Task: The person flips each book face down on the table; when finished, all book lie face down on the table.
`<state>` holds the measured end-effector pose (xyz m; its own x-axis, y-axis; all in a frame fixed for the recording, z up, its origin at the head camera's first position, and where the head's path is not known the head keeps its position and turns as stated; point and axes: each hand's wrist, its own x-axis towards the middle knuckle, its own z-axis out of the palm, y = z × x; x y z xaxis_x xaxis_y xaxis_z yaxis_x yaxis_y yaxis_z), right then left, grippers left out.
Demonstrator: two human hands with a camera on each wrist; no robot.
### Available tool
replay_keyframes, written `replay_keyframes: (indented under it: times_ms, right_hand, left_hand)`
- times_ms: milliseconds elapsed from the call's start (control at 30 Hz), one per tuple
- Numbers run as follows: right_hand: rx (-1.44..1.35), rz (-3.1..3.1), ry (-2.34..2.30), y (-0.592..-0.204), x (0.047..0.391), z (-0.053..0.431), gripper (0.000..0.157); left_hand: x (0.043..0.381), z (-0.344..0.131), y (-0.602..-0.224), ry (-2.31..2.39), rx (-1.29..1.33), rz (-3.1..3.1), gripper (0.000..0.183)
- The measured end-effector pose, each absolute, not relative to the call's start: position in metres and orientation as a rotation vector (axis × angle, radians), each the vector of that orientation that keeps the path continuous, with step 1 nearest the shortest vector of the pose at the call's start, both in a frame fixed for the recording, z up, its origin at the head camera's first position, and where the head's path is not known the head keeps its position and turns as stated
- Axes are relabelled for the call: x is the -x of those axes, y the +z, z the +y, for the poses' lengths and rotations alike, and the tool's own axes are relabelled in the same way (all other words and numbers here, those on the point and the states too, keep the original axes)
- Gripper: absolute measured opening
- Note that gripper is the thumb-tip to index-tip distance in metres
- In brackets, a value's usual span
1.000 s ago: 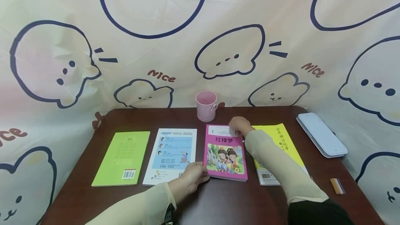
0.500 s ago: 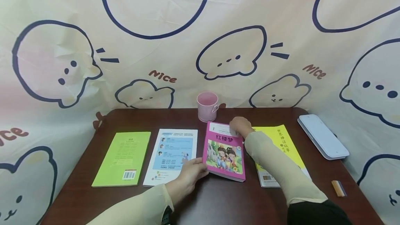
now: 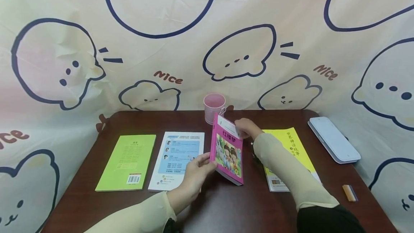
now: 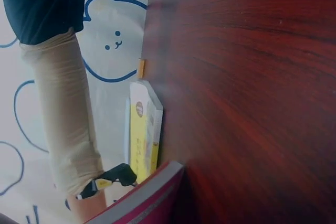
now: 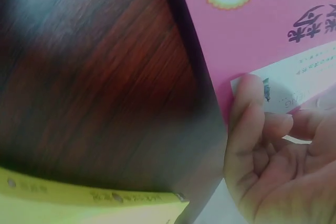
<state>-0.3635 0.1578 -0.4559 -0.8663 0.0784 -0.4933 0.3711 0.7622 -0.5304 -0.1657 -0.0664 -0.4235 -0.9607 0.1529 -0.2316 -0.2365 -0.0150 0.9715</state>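
Well, both hands (image 3: 193,177) (image 3: 247,128) (half-curled) round pink book (image 3: 228,154) edges

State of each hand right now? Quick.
Left hand: closed, holding the pink rectangular paper book with an illustrated cover by its left edge.
Right hand: closed, pinching that book near its upper right corner.

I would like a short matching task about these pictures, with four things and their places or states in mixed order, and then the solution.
1. pink book
2. green book
3. pink bucket
4. yellow book

A. farther back than all four books
B. tilted, held by the left hand and the right hand
C. farthest right of the books
D. farthest left of the books

Pairs: 1-B, 2-D, 3-A, 4-C
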Motion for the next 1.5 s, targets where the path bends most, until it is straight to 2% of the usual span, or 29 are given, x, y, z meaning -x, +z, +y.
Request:
replay_keyframes:
  times_ms: [200,433,633,1000,1300,1500]
  right_hand:
    - [-0.447,2.389,-1.15,-0.455,0.359,0.153,0.032]
    - [-0.424,2.24,-1.38,-0.452,0.353,0.147,0.032]
    - [-0.397,2.042,-1.537,-0.458,0.357,0.144,0.037]
    - [-0.242,1.921,-1.544,-0.462,0.357,0.151,0.056]
    - [-0.193,1.915,-1.515,-0.447,0.357,0.162,0.068]
    - [-0.177,1.864,-1.517,-0.441,0.358,0.172,0.07]
  left_hand:
    - [0.166,-0.066,-0.417,2.09,0.077,1.994,0.046]
    - [0.165,-0.065,-0.414,2.074,0.024,2.091,0.044]
    - [0.16,-0.063,-0.412,2.079,-0.159,2.188,0.046]
    - [0.157,-0.053,-0.416,1.955,-0.518,2.363,0.043]
    - [0.158,-0.048,-0.413,1.881,-0.593,2.416,0.041]
    - [0.16,-0.041,-0.414,1.859,-0.601,2.398,0.04]
